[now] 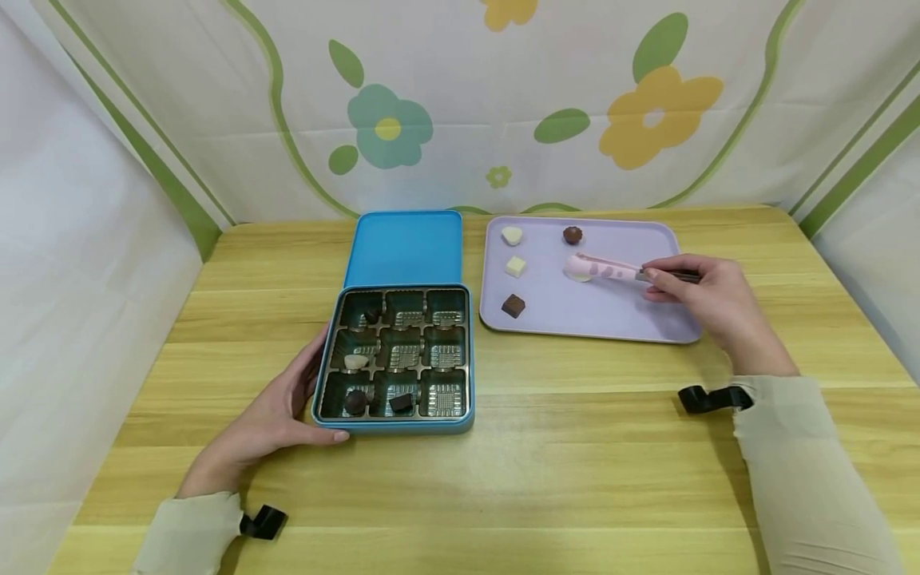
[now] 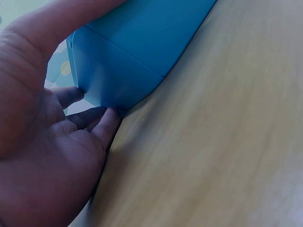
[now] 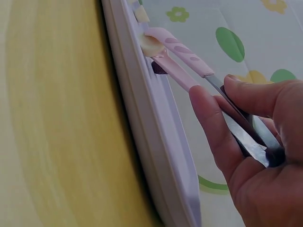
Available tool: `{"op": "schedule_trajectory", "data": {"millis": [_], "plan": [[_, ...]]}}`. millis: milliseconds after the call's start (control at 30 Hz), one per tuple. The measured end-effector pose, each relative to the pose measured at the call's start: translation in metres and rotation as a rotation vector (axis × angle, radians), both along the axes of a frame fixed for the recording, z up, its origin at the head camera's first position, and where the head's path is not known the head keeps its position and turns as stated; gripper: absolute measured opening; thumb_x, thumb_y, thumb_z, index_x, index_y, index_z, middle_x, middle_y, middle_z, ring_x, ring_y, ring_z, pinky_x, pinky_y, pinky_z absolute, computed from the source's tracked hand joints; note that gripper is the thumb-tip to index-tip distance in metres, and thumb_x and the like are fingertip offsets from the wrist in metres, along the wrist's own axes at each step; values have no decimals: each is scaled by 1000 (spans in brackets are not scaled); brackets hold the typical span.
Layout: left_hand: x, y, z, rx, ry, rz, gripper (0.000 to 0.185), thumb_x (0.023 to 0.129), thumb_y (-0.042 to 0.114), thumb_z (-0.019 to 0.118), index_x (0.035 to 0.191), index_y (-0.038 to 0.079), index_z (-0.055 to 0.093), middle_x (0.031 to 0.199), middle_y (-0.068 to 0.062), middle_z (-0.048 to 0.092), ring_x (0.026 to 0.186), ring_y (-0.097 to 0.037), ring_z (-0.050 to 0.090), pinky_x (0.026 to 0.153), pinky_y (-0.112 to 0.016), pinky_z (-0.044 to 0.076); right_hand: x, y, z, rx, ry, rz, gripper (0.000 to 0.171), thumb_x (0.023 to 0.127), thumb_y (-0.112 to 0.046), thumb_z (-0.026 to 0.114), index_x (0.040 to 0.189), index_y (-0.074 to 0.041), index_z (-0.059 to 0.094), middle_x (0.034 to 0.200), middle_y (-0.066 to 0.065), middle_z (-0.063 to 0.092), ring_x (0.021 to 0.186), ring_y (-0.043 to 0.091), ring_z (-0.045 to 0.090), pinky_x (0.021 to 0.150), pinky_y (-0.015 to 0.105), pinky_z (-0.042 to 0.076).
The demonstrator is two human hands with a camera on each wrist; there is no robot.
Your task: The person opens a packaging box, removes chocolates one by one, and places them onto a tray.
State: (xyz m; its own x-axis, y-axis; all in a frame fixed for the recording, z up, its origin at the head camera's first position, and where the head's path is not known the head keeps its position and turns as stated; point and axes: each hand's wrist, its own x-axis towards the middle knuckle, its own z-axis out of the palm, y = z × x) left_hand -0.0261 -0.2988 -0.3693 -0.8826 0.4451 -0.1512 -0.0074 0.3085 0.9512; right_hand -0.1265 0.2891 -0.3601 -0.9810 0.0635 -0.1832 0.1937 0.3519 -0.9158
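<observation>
Pink-tipped tongs [image 1: 611,271] pinched between thumb and fingers of the right hand [image 1: 707,299], held low over the lilac tray [image 1: 647,319], tips closing on a pale, rounded chocolate [image 1: 577,271] near the tray's middle; same grip seen close in the right wrist view, fingers [image 3: 213,127] curled round the metal shafts, tips either side of the pale piece [image 3: 150,45]. Left hand [image 1: 276,411] spread and relaxed against the near left corner of the blue tin [image 1: 394,421], thumb along its front wall, fingers flat at its side wall [image 2: 109,71], nothing gripped. Best done, probably, with a gentle squeeze across the widest part of the chocolate, tips level and low, then a straight lift before any sideways travel; too hard a pinch likely to mark or squirt the piece away. Tin better kept braced by the left hand. Around the tongs on the tray: a white heart-like piece [image 1: 512,235], a cream square [image 1: 514,265], a dark square [image 1: 513,305], a round brown one [image 1: 572,235]. In the tin's gold insert, four cells filled, five bare; lid [image 1: 406,247] lying open behind. Hard to make out: whether the tips already touch the chocolate, its underside, and the exact shapes of the dark pieces in the tin. Tin's interior hidden in the left wrist view.
</observation>
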Motion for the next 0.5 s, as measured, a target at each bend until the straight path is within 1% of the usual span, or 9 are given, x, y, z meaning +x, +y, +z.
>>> {"op": "schedule_trajectory", "data": {"millis": [167, 267, 367, 500], "plan": [[1, 0, 0, -5, -12, 10, 136, 79, -1, 93, 174, 40, 4, 183, -1, 7, 165, -29, 17, 115, -5, 34, -1, -4, -1, -43, -9, 5, 41, 101, -35, 76, 132, -8, 75, 101, -25, 77, 87, 0, 79, 84, 21, 63], [0, 0, 0, -6, -8, 2, 135, 80, -1, 93, 174, 39, 3, 184, -2, 5, 165, -33, 15, 115, -5, 34, -1, -4, -1, -22, 1, -13, 44, 101, -35, 75, 134, -7, 73, 99, -25, 76, 86, -1, 78, 84, 20, 63], [0, -1, -1, -6, -3, 0, 136, 80, -1, 93, 174, 38, 3, 184, -3, 4, 166, -31, 16, 115, -5, 34, -1, -2, 1, 13, 12, -42, 43, 101, -36, 75, 135, -9, 73, 97, -27, 74, 84, -3, 77, 83, 15, 61], [0, -1, -2, -8, -4, 1, 136, 80, -1, 93, 174, 39, 3, 184, -3, 4, 165, -21, 19, 115, -5, 34, -1, 3, 3, 7, 31, -71, 35, 101, -33, 75, 132, -15, 76, 97, -29, 73, 83, -4, 77, 82, 12, 59]]}}
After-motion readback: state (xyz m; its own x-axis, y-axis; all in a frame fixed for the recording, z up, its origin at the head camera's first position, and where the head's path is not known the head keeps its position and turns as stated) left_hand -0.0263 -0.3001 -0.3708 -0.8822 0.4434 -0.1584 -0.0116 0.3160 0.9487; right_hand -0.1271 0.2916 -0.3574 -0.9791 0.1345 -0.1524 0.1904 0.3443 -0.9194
